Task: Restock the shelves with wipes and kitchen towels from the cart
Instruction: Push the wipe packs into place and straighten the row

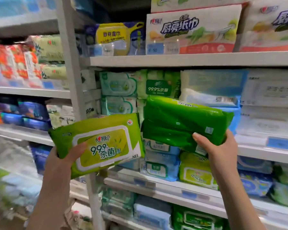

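The left hand [65, 156] grips a light green wipes pack [103, 143], label up. The right hand [218, 146] grips a dark green wipes pack [181, 122], both before the shelf [189, 59].

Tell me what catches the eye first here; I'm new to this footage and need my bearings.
Two wipes packs held up at centre: the left hand grips a lime-green wipes pack, its 99.9% label facing the camera, and the right hand holds a darker green wipes pack, back side out. Above, on the upper shelf, sits a white kitchen towel pack with bold blue lettering.
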`<state>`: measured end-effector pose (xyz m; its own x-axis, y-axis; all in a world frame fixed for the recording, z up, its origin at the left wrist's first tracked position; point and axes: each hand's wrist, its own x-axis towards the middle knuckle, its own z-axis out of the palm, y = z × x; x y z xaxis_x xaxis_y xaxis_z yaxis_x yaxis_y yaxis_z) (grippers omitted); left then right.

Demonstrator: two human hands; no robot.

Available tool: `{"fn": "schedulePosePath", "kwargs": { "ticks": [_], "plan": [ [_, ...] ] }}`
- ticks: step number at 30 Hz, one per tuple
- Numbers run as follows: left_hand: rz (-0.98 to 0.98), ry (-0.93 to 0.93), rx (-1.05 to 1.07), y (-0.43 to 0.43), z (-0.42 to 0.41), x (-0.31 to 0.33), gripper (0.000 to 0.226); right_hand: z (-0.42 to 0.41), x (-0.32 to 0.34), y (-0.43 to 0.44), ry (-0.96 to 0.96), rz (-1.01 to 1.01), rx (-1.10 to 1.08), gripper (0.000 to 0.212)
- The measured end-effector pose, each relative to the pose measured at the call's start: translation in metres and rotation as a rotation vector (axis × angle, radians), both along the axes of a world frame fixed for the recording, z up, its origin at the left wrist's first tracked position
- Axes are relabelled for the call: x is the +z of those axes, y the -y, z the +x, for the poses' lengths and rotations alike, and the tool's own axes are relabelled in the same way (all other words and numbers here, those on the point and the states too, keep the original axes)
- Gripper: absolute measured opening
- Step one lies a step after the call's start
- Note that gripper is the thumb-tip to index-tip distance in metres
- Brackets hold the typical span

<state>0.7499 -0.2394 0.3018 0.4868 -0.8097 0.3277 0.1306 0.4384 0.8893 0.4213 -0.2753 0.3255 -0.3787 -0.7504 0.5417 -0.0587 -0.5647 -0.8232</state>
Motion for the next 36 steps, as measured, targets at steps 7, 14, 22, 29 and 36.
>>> {"fn": "schedulePosePath", "kwargs": {
  "ticks": [7, 14, 22, 29, 36],
  "plan": [
    [0.079, -0.008, -0.095, 0.018, -0.004, -0.039, 0.067, -0.025, -0.071, -0.015, -0.147, 0.133, -0.144, 0.053],
    [0.224, 0.030, -0.218, 0.040, -0.040, -0.062, 0.046, -0.049, -0.124, -0.029, -0.200, 0.300, -0.241, 0.061],
    [0.295, 0.093, -0.247, 0.044, -0.078, -0.088, 0.074, -0.097, -0.152, -0.011, -0.192, 0.339, -0.257, 0.058],
    [0.296, 0.017, -0.177, 0.041, -0.117, -0.109, 0.053, -0.137, -0.181, 0.038, -0.239, 0.497, -0.095, 0.077],
    [0.355, 0.023, -0.172, 0.034, -0.133, -0.114, 0.052, -0.160, -0.184, 0.057, -0.332, 0.664, -0.017, 0.082]
  ]
}}
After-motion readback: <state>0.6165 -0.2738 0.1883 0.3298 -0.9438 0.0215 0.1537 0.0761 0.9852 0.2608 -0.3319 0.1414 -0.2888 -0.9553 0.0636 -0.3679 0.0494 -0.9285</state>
